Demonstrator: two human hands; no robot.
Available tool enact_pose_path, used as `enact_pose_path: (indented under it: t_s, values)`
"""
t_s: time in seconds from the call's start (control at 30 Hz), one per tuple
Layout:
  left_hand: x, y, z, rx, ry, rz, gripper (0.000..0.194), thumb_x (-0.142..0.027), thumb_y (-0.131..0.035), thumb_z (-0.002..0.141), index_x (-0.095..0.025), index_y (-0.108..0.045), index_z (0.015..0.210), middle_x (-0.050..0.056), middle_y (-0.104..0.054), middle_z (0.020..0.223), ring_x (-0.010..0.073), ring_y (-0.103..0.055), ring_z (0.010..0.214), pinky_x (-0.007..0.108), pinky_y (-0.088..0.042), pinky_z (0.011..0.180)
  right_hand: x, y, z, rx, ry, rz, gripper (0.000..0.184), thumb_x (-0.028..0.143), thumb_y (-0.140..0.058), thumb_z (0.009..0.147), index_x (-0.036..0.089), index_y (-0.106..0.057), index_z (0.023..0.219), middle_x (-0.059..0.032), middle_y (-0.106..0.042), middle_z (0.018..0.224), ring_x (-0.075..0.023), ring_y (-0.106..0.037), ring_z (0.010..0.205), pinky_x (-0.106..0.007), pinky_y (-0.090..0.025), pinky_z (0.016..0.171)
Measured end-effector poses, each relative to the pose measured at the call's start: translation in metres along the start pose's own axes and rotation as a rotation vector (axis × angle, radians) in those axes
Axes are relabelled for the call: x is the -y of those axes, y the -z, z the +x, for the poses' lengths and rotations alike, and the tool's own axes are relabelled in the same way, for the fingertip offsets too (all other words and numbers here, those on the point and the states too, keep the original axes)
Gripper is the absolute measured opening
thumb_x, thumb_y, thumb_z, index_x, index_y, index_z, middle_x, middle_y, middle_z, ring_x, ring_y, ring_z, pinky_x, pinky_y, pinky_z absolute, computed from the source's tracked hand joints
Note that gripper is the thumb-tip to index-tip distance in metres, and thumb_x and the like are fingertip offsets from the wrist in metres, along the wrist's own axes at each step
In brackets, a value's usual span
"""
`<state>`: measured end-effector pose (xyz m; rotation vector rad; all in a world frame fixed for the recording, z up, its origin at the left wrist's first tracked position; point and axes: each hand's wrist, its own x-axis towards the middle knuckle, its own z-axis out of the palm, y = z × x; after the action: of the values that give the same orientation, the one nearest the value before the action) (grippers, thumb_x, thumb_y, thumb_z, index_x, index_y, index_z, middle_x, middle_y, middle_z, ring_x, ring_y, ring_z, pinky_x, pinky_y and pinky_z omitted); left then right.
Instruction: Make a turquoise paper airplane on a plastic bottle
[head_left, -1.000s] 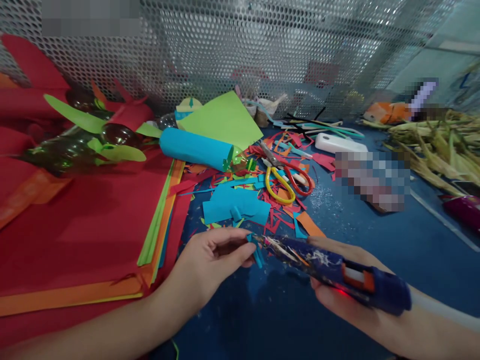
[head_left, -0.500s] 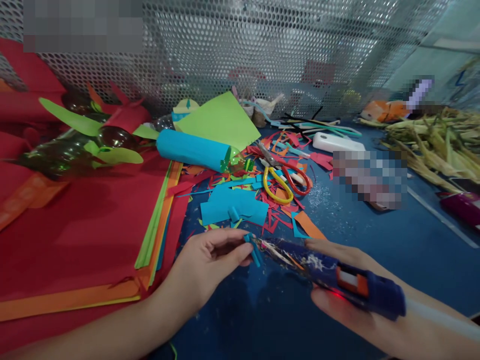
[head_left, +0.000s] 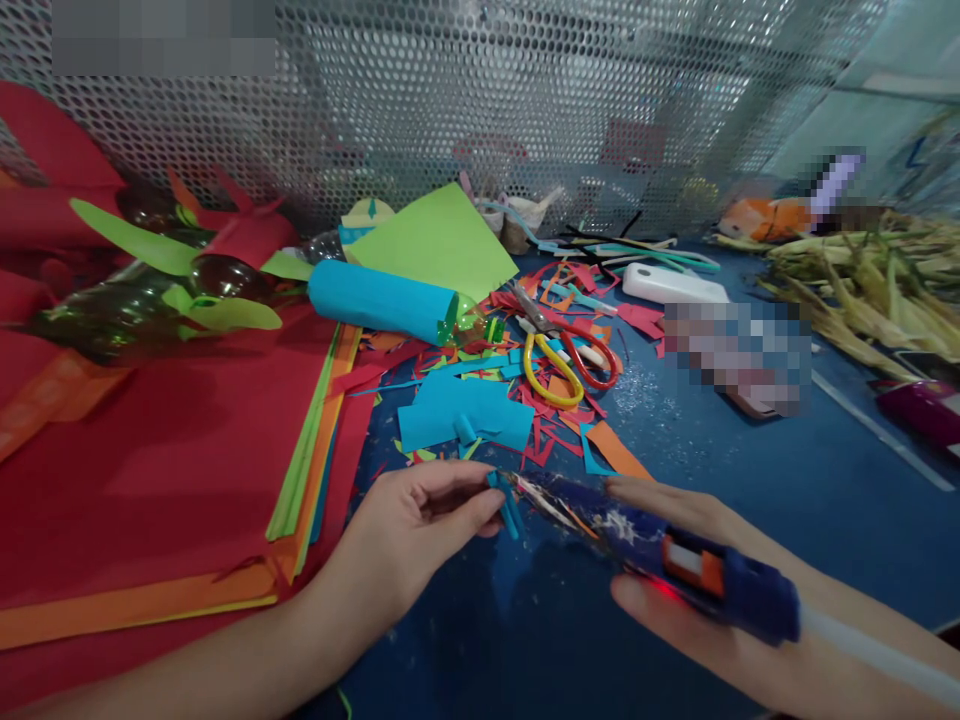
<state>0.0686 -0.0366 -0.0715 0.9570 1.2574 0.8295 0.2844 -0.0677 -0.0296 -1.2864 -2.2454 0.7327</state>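
The one view looks from the person's head, forward and down across the desk (head_left: pixel 675 440). The left hand (head_left: pixel 427 525) and right hand (head_left: pixel 705 635) are close below it; farther off, a perforated metal screen (head_left: pixel 420 100) stands beyond the desk's far edge.

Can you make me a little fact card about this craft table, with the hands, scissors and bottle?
Left hand: pinching a small blue paper piece
Right hand: holding a dark blue glue gun
Scissors: one yellow handle, one red
Bottle: green, lying sideways, wrapped in blue paper
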Motion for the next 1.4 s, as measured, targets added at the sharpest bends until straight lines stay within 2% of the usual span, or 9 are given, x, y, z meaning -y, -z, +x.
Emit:
enact_pose_path:
  t_s: [0.3,0.57,0.8,0.9,1.13,1.4]
  values:
    - [0.002,0.001,0.001,0.002,0.001,-0.053,0.016,-0.019,-0.079,0.056,-0.018,-0.074,0.071,-0.004,-0.071,0.061,0.0128,-0.067,0.053,0.021,-0.058,0.057,-0.002,0.0,-0.001,0.03,0.009,0.02,0.014,0.03,-0.049,0.084,0.026,-0.057,0.073,0.0,-0.064,0.063,-0.0161,-0.065,0.055,-0.025,-0.051,0.045]
    - [0.004,0.001,0.001,0.009,0.015,-0.101,0.015,-0.017,-0.079,0.056,-0.019,-0.075,0.07,-0.004,-0.072,0.061,0.0109,-0.066,0.053,0.018,-0.058,0.056,-0.004,0.003,-0.008,0.101,0.015,-0.091,0.013,0.032,-0.052,0.087,0.024,-0.061,0.081,-0.0019,-0.069,0.073,-0.0163,-0.068,0.059,-0.023,-0.053,0.047]
    - [0.005,0.003,0.002,0.024,0.005,-0.101,0.014,-0.018,-0.079,0.058,-0.019,-0.075,0.071,-0.006,-0.071,0.063,0.0085,-0.066,0.054,0.013,-0.054,0.054,-0.005,0.003,-0.01,0.091,0.002,-0.144,0.014,0.035,-0.054,0.085,0.024,-0.063,0.085,-0.0036,-0.073,0.084,-0.0183,-0.071,0.069,-0.021,-0.056,0.051]
    - [0.003,0.002,0.001,0.021,0.018,-0.107,0.016,-0.02,-0.079,0.055,-0.018,-0.074,0.07,-0.005,-0.07,0.06,0.0089,-0.064,0.052,0.014,-0.054,0.054,-0.006,0.001,-0.013,0.069,0.008,-0.143,0.015,0.035,-0.055,0.084,0.025,-0.064,0.09,-0.0037,-0.073,0.089,-0.0188,-0.071,0.072,-0.02,-0.057,0.051]
    - [0.002,0.001,0.001,0.008,0.031,-0.063,0.021,-0.025,-0.079,0.053,-0.016,-0.073,0.071,-0.004,-0.068,0.057,0.0115,-0.063,0.05,0.022,-0.056,0.057,-0.008,-0.006,-0.017,-0.059,-0.009,-0.128,0.026,0.035,-0.058,0.082,0.024,-0.064,0.104,-0.0052,-0.073,0.1,-0.0199,-0.072,0.082,-0.023,-0.059,0.069]
    - [-0.001,0.002,-0.001,0.008,0.039,-0.045,0.022,-0.026,-0.081,0.054,-0.017,-0.073,0.072,-0.001,-0.071,0.062,0.0142,-0.065,0.054,0.025,-0.057,0.06,-0.007,-0.006,-0.015,-0.052,-0.04,-0.103,0.029,0.035,-0.06,0.08,0.024,-0.065,0.106,-0.0051,-0.073,0.099,-0.0211,-0.072,0.082,-0.024,-0.06,0.068]
